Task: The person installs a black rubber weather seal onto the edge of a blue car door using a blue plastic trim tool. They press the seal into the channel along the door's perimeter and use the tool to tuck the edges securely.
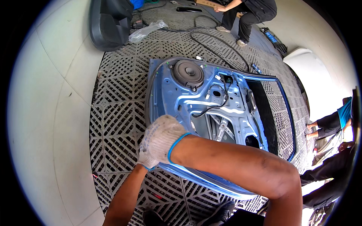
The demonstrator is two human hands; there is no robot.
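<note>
A blue car door (173, 101) lies flat on the grated floor in front of me, its inner side up and bare of trim. A black rubber seal (149, 84) runs along its left edge down to my hands. My right hand (164, 137), in a whitish knit glove with a blue cuff, is curled like a fist at the door's near left corner; what lies in it is hidden. Mostly underneath it is my left hand (148, 157), gloved alike, with its fingers out of sight. A round black speaker (188, 73) and a dark wiring harness (217, 107) are on the door.
A dark door trim panel (109, 26) leans at the upper left beside a clear plastic bag (147, 31). A black cable (222, 41) winds over the floor beyond the door. Another person (250, 15) crouches at the far side; more people stand at right. A pale wall (56, 94) borders the left.
</note>
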